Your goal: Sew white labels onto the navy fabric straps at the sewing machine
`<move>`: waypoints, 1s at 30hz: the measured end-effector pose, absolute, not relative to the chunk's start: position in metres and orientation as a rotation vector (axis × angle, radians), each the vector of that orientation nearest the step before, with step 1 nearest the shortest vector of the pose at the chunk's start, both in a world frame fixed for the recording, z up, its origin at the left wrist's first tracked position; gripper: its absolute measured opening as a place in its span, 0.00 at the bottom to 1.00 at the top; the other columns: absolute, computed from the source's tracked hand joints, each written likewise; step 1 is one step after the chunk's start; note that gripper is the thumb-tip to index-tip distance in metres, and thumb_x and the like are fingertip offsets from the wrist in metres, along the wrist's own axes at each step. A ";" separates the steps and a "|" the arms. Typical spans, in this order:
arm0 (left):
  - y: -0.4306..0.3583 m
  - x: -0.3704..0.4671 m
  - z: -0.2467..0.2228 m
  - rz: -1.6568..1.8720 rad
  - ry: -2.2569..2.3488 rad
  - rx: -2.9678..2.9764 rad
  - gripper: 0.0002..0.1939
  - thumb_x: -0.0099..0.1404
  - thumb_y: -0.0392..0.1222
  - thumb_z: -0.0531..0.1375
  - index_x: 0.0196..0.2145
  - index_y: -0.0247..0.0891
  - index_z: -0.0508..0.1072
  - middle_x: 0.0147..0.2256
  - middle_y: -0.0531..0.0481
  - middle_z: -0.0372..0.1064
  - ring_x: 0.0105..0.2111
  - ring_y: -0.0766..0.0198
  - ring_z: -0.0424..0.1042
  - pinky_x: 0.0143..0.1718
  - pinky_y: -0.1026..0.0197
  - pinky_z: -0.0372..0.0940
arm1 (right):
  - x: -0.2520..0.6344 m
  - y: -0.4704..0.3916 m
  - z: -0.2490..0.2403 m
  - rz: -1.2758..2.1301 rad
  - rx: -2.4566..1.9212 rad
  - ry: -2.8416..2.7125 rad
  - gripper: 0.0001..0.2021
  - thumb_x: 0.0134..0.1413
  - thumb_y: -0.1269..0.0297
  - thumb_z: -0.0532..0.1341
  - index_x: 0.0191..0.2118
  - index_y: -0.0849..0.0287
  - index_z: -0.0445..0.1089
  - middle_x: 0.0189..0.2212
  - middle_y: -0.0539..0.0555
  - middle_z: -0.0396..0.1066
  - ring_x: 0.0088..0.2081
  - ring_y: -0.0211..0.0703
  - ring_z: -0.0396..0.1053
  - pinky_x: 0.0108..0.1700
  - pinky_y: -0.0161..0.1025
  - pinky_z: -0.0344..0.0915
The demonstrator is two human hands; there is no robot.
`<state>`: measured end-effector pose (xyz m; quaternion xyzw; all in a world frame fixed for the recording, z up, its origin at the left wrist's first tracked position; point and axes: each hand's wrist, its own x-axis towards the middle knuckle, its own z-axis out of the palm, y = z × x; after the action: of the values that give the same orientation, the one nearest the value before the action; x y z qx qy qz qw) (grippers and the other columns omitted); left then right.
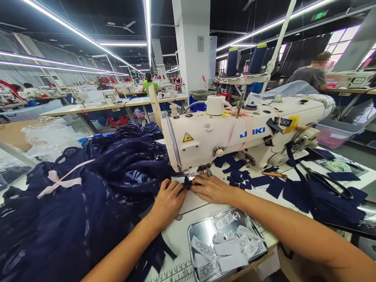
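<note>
My left hand (170, 199) and my right hand (212, 189) meet just in front of the presser foot of a white sewing machine (202, 139). Between their fingertips is a small piece of navy fabric (188, 184), pressed down on the machine bed. The fingers of both hands are bent and closed on its edges; the needle point itself is hidden. Left of the machine, a large heap of navy garments (96, 196) reaches up to my left hand. Near my right forearm lies a metal tin (192, 235) holding several white printed labels (235, 248).
Navy fabric scraps (274, 187), an orange-handled tool (274, 174) and black scissors (329, 180) lie right of the machine. Two navy thread cones (257, 58) stand behind it. A person in grey (308, 76) sits at the far right; another in green (149, 84) is farther back.
</note>
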<state>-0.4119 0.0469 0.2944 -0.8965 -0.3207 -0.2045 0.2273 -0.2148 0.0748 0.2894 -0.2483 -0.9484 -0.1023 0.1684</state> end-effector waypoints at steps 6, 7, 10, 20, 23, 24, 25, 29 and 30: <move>0.025 -0.416 0.289 -0.486 -0.999 -2.410 0.11 0.60 0.35 0.51 0.23 0.34 0.69 0.22 0.50 0.66 0.24 0.63 0.63 0.30 0.57 0.54 | -0.215 0.077 0.286 -0.275 -0.689 -2.666 0.10 0.55 0.70 0.52 0.40 0.62 0.68 0.35 0.56 0.65 0.36 0.44 0.62 0.35 0.38 0.62; 0.025 -0.418 0.288 -0.451 -1.106 -2.353 0.09 0.59 0.35 0.51 0.26 0.33 0.70 0.24 0.48 0.67 0.25 0.61 0.64 0.29 0.57 0.54 | -0.215 0.077 0.285 -0.265 -0.686 -2.661 0.10 0.55 0.71 0.52 0.40 0.62 0.68 0.35 0.56 0.65 0.36 0.44 0.62 0.35 0.38 0.62; 0.027 -0.421 0.287 -0.404 -1.291 -2.221 0.14 0.56 0.35 0.53 0.39 0.28 0.69 0.37 0.38 0.69 0.32 0.56 0.66 0.31 0.55 0.56 | -0.214 0.078 0.283 -0.233 -0.679 -2.640 0.11 0.55 0.71 0.51 0.40 0.61 0.68 0.36 0.57 0.65 0.37 0.44 0.62 0.36 0.39 0.62; 0.032 -0.421 0.289 -0.384 -1.359 -2.470 0.17 0.56 0.30 0.50 0.43 0.32 0.68 0.43 0.45 0.68 0.37 0.57 0.64 0.35 0.55 0.56 | -0.214 0.082 0.275 -0.109 -0.650 -2.542 0.12 0.55 0.71 0.51 0.40 0.61 0.70 0.37 0.57 0.66 0.37 0.43 0.63 0.37 0.38 0.63; 0.032 -0.421 0.289 -0.379 -1.355 -2.500 0.16 0.56 0.29 0.51 0.42 0.33 0.69 0.42 0.45 0.69 0.36 0.57 0.64 0.34 0.55 0.56 | -0.213 0.082 0.275 -0.019 -0.667 -2.522 0.12 0.54 0.72 0.52 0.41 0.61 0.70 0.37 0.57 0.67 0.38 0.42 0.64 0.38 0.38 0.63; 0.032 -0.421 0.289 -0.374 -1.353 -2.502 0.16 0.55 0.30 0.51 0.41 0.33 0.69 0.42 0.45 0.69 0.36 0.56 0.64 0.34 0.55 0.56 | -0.213 0.083 0.276 0.012 -0.674 -2.520 0.12 0.54 0.72 0.52 0.41 0.61 0.70 0.38 0.57 0.67 0.38 0.41 0.64 0.38 0.38 0.63; 0.032 -0.421 0.289 -0.370 -1.350 -2.504 0.16 0.55 0.30 0.51 0.41 0.34 0.69 0.42 0.45 0.69 0.36 0.56 0.63 0.34 0.55 0.56 | -0.213 0.083 0.276 0.041 -0.682 -2.518 0.12 0.53 0.73 0.53 0.41 0.61 0.70 0.38 0.56 0.67 0.38 0.41 0.64 0.38 0.38 0.63; 0.032 -0.421 0.288 -0.384 -1.327 -2.503 0.16 0.55 0.30 0.52 0.42 0.35 0.70 0.41 0.46 0.69 0.36 0.56 0.63 0.33 0.55 0.57 | -0.213 0.084 0.277 0.135 -0.711 -2.499 0.12 0.51 0.73 0.55 0.41 0.61 0.70 0.38 0.56 0.67 0.38 0.41 0.65 0.41 0.39 0.63; 0.032 -0.421 0.287 -0.388 -1.319 -2.501 0.16 0.55 0.30 0.52 0.42 0.36 0.70 0.41 0.46 0.69 0.36 0.57 0.63 0.33 0.55 0.57 | -0.213 0.084 0.277 0.147 -0.713 -2.491 0.12 0.50 0.73 0.55 0.41 0.62 0.70 0.38 0.56 0.67 0.38 0.41 0.65 0.42 0.39 0.62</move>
<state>-0.4211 0.0321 0.2874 -0.8674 -0.4573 -0.1344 0.1433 -0.2127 0.0839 0.2768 -0.2646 -0.9242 0.0547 0.2698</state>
